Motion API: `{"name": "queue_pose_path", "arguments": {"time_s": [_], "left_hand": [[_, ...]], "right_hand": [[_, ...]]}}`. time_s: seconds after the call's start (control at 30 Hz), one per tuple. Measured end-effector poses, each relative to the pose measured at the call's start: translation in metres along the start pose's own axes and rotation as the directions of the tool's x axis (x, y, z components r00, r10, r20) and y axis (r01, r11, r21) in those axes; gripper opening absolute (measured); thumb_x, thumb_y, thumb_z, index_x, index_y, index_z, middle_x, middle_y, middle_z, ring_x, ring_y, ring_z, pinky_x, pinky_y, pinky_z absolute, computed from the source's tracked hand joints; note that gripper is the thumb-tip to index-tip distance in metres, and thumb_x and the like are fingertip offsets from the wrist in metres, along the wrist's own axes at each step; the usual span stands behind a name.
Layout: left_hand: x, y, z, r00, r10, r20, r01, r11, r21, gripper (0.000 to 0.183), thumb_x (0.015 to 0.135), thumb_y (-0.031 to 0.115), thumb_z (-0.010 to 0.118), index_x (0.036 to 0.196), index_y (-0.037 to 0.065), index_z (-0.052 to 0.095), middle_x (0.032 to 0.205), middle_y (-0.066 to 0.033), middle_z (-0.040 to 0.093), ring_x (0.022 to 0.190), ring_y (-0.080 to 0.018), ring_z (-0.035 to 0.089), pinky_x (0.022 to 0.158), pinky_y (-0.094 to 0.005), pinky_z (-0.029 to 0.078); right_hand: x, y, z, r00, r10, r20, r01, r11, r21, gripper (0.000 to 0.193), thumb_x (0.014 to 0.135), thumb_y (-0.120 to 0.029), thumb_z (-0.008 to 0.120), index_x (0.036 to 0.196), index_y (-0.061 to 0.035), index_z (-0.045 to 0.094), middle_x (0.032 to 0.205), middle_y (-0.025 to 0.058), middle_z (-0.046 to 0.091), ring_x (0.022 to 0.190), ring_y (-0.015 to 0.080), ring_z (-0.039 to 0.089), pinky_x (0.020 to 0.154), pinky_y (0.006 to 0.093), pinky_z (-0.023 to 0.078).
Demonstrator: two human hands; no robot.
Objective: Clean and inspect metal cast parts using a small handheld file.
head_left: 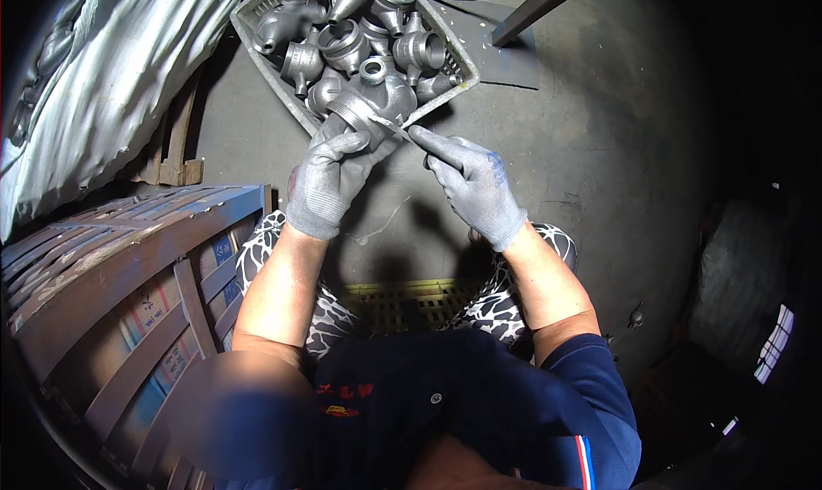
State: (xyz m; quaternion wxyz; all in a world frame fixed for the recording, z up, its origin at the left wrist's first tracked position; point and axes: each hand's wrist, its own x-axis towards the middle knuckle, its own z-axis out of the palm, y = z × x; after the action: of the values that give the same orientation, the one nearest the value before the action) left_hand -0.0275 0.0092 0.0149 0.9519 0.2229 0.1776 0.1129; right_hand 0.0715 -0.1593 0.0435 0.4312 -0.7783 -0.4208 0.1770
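Note:
My left hand (pixel 330 177), in a grey glove, is wrapped round the wide round collar of a grey metal valve body (pixel 396 98). The part is tilted over the near edge of the crate, its smaller round opening pointing away from me. In my gloved right hand (pixel 471 177) is a thin, pale blade-like scraper (pixel 390 127), its exact kind hard to make out. The forefinger lies stretched along it, and its tip is against or just over the collar's edge. A grey plastic crate (pixel 463 80) full of similar metal castings (pixel 345 46) sits just beyond both hands.
At the left stands a wooden-slatted crate (pixel 137 267) with printed cartons inside. White sheeting (pixel 128 70) bulges behind it. A dark metal leg (pixel 548 8) rises from the grey floor (pixel 599 130) at the far right. Under me is a yellow plastic grid (pixel 402 295).

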Motion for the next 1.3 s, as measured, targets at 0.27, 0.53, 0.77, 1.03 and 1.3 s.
{"name": "queue_pose_path", "arguments": {"time_s": [0.27, 0.53, 0.77, 1.03, 1.3], "left_hand": [[-0.001, 0.002, 0.004, 0.999, -0.026, -0.044, 0.033, 0.982, 0.184, 0.059, 0.078, -0.001, 0.044, 0.137, 0.002, 0.035, 0.131, -0.0129, 0.048, 0.120, -0.0244, 0.048, 0.103, -0.0403, 0.038], [-0.005, 0.006, 0.015, 1.000, -0.018, 0.007, 0.016, 0.972, 0.236, 0.060, 0.079, -0.001, 0.040, 0.139, 0.000, 0.031, 0.133, -0.0139, 0.046, 0.122, -0.0243, 0.046, 0.104, -0.0385, 0.036], [-0.002, 0.001, 0.007, 0.999, -0.011, 0.051, -0.005, 0.954, 0.301, 0.057, 0.080, 0.001, 0.040, 0.137, -0.002, 0.033, 0.133, -0.0131, 0.046, 0.122, -0.0226, 0.046, 0.103, -0.0353, 0.037], [-0.003, 0.000, 0.005, 1.000, -0.011, 0.009, 0.007, 0.944, 0.329, 0.053, 0.081, 0.001, 0.042, 0.133, -0.003, 0.036, 0.129, -0.0131, 0.048, 0.116, -0.0206, 0.050, 0.099, -0.0331, 0.040], [-0.003, 0.001, 0.016, 0.997, 0.029, 0.066, -0.049, 0.943, 0.329, 0.054, 0.081, 0.004, 0.043, 0.134, -0.003, 0.035, 0.130, -0.0145, 0.048, 0.118, -0.0218, 0.049, 0.102, -0.0346, 0.038]], "right_hand": [[0.000, -0.006, 0.005, 1.000, 0.019, 0.005, -0.018, 0.989, -0.145, 0.034, 0.084, -0.006, 0.054, 0.117, -0.0127, 0.060, 0.091, 0.0152, 0.062, 0.083, 0.0343, 0.061, 0.070, 0.0404, 0.050], [0.001, 0.000, -0.001, 0.996, -0.005, 0.086, 0.026, 0.968, -0.249, 0.035, 0.084, -0.008, 0.053, 0.117, -0.0160, 0.060, 0.083, 0.0143, 0.059, 0.078, 0.0327, 0.060, 0.067, 0.0406, 0.050], [0.002, -0.001, -0.002, 1.000, -0.026, 0.009, 0.026, 0.993, -0.119, 0.035, 0.084, -0.008, 0.054, 0.117, -0.0156, 0.060, 0.084, 0.0134, 0.059, 0.078, 0.0328, 0.060, 0.067, 0.0404, 0.049], [0.000, -0.003, -0.002, 0.996, -0.010, 0.094, 0.039, 0.951, -0.307, 0.034, 0.084, -0.008, 0.054, 0.116, -0.0163, 0.061, 0.084, 0.0123, 0.060, 0.077, 0.0323, 0.060, 0.067, 0.0406, 0.050], [0.003, 0.001, -0.007, 0.998, 0.025, 0.058, -0.018, 0.992, -0.125, 0.033, 0.083, -0.007, 0.054, 0.115, -0.0141, 0.061, 0.090, 0.0157, 0.062, 0.082, 0.0346, 0.061, 0.071, 0.0397, 0.050]]}}
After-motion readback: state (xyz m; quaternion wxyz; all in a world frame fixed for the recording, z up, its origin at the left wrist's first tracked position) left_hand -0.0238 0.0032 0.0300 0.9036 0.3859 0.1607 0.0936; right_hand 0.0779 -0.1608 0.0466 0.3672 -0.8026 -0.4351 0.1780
